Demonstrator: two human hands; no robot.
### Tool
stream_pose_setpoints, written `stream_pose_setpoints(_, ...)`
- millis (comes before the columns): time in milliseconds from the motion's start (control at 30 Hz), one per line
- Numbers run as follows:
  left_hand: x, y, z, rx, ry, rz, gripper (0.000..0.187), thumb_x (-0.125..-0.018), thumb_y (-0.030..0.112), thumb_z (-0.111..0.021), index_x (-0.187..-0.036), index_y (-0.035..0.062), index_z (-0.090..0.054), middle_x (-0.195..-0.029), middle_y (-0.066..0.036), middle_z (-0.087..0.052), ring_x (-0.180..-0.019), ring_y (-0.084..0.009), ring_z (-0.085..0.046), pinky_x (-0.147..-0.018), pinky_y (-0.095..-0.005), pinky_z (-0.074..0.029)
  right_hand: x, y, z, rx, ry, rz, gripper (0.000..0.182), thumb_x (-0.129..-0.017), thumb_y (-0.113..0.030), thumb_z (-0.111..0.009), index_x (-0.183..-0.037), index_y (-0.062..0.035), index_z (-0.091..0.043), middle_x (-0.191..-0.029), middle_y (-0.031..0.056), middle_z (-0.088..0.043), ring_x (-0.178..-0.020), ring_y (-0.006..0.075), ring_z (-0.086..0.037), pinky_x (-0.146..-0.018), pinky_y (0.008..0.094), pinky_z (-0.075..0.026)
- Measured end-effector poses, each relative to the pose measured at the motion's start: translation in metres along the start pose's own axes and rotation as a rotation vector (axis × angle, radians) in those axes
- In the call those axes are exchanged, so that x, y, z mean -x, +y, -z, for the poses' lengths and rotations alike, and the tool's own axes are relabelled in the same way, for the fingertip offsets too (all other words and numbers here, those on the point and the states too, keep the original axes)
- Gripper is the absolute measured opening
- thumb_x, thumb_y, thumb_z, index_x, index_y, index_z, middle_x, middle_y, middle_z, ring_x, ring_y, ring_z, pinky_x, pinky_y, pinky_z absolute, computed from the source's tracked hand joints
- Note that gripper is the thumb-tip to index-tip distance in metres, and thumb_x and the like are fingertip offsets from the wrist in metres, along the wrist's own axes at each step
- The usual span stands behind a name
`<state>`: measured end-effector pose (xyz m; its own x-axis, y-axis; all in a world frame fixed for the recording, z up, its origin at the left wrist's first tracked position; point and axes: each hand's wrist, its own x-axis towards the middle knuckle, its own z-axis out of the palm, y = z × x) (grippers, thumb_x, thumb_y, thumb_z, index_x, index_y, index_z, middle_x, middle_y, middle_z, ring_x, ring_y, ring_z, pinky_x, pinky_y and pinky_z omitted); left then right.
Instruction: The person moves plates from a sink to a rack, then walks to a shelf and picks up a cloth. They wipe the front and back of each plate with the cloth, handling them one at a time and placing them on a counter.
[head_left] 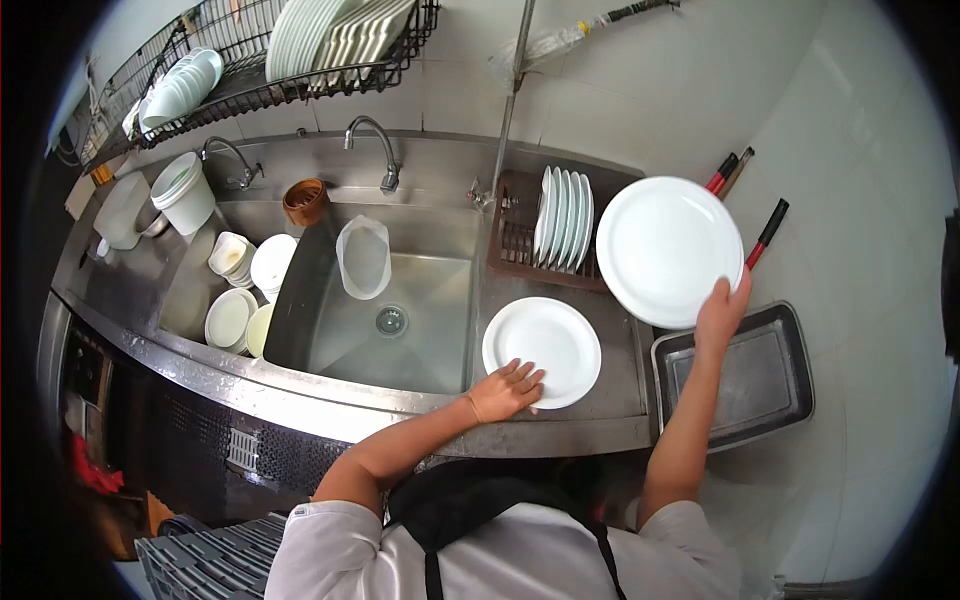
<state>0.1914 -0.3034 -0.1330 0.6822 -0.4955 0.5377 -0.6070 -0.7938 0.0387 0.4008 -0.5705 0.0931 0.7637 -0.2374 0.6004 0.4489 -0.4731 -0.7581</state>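
A large white plate (668, 250) is held up to the right of the dish rack, with my right hand (724, 312) gripping its lower right rim. My left hand (508, 390) is at the near left rim of a second white plate (550, 345) on the steel counter right of the sink. Its fingers lie over that rim, and a thumb tip shows at the edge. Behind this plate, a brown dish rack (510, 215) holds several white plates (563, 220) on edge.
Left of the steel sink (350, 345) stand stacked bowls (231, 318) and a white bucket (184, 193). A clear plastic container (363, 257) sits in the sink. A dark metal pan (745, 375) is at the right. Overhead, a wire rack (330, 78) holds dishes.
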Motion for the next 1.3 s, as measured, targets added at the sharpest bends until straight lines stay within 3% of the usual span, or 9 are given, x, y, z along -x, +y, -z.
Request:
stream_pose_setpoints(200,0.0,-0.02,0.016,0.252,-0.136,0.013,0.064,-0.088,0.06,-0.064,-0.119,0.004,-0.066,-0.14,-0.018,-0.06,-0.129,-0.0379,-0.058,-0.113,-0.0529,-0.042,0.119,0.061,0.033,-0.453,-0.055,-0.554,0.044,-0.097,-0.004,-0.046,-0.14,0.0038,-0.048,-0.133,0.0167,-0.058,-0.119,0.0249,-0.058,-0.105,0.0376,-0.044)
stream_pose_setpoints(300,0.0,-0.055,0.022,0.303,0.004,0.146,0.058,-0.095,0.051,-0.063,-0.126,0.0016,-0.063,-0.136,-0.023,-0.061,-0.128,-0.043,-0.057,-0.111,-0.053,-0.042,0.162,0.065,0.025,-0.405,-0.087,-0.63,0.042,-0.098,-0.004,-0.046,-0.139,0.0034,-0.048,-0.134,0.0172,-0.057,-0.12,0.0246,-0.057,-0.106,0.0378,-0.043)
stream_pose_setpoints(367,-0.027,-0.093,0.023,0.415,0.144,0.72,0.055,-0.098,0.042,-0.062,-0.133,0.0,-0.058,-0.135,-0.026,-0.06,-0.126,-0.0441,-0.058,-0.109,-0.0498,-0.045,0.186,0.063,0.014,-0.305,-0.157,-0.589,0.045,-0.099,-0.005,-0.046,-0.143,0.0037,-0.044,-0.136,0.0203,-0.057,-0.124,0.0278,-0.055,-0.109,0.0392,-0.041)
stream_pose_setpoints(433,-0.097,-0.136,0.043,0.522,0.388,0.984,0.056,-0.099,0.037,-0.063,-0.137,-0.0036,-0.055,-0.137,-0.027,-0.06,-0.125,-0.0386,-0.061,-0.106,-0.044,-0.047,0.213,0.081,-0.009,-0.166,-0.207,-0.547,0.047,-0.1,-0.007,-0.047,-0.145,0.0051,-0.042,-0.138,0.0238,-0.056,-0.128,0.0327,-0.055,-0.111,0.0406,-0.04)
stream_pose_setpoints(533,-0.176,-0.182,0.033,0.477,0.413,0.955,0.061,-0.101,0.035,-0.06,-0.146,-0.0036,-0.044,-0.135,-0.027,-0.061,-0.121,-0.0375,-0.063,-0.103,-0.0426,-0.047,0.227,0.074,-0.03,-0.16,-0.302,-0.55,0.048,-0.099,-0.009,-0.049,-0.143,0.008,-0.042,-0.137,0.03,-0.055,-0.127,0.039,-0.056,-0.108,0.042,-0.042)
stream_pose_setpoints(600,-0.204,-0.213,0.002,0.49,0.378,0.968,0.059,-0.099,0.032,-0.059,-0.144,-0.0044,-0.042,-0.128,-0.033,-0.062,-0.119,-0.0483,-0.061,-0.102,-0.0506,-0.047,0.232,0.072,-0.042,-0.165,-0.315,-0.52,0.049,-0.098,-0.009,-0.049,-0.144,0.0074,-0.042,-0.127,0.031,-0.061,-0.117,0.041,-0.062,-0.101,0.0434,-0.048)
stream_pose_setpoints(700,-0.23,-0.188,0.001,0.305,0.282,1.122,0.061,-0.096,0.025,-0.063,-0.144,-0.003,-0.037,-0.122,-0.035,-0.063,-0.113,-0.0514,-0.062,-0.099,-0.0533,-0.049,0.223,0.061,-0.046,-0.074,-0.31,-0.559,0.042,-0.096,-0.01,-0.05,-0.134,0.0098,-0.047,-0.11,0.0314,-0.068,-0.103,0.0451,-0.068,-0.091,0.0476,-0.053)
stream_pose_setpoints(900,-0.241,-0.183,-0.007,0.287,0.343,1.204,0.059,-0.085,0.012,-0.073,-0.134,0.002,-0.041,-0.114,-0.035,-0.065,-0.108,-0.0524,-0.064,-0.095,-0.0546,-0.051,0.175,0.066,-0.041,0.403,-0.661,-0.34,0.032,-0.094,-0.019,-0.055,-0.108,0.0097,-0.056,-0.086,0.0299,-0.07,-0.084,0.0478,-0.07,-0.08,0.0536,-0.056)
stream_pose_setpoints(1300,-0.241,-0.194,0.028,0.255,0.274,1.137,0.047,-0.074,0.007,-0.076,-0.112,-0.0049,-0.05,-0.103,-0.034,-0.067,-0.102,-0.051,-0.065,-0.092,-0.0526,-0.053,0.143,0.068,-0.042,0.624,-0.979,-0.064,0.038,-0.092,-0.034,-0.066,-0.104,0.0019,-0.067,-0.092,0.0234,-0.074,-0.088,0.0429,-0.072,-0.078,0.0498,-0.058)
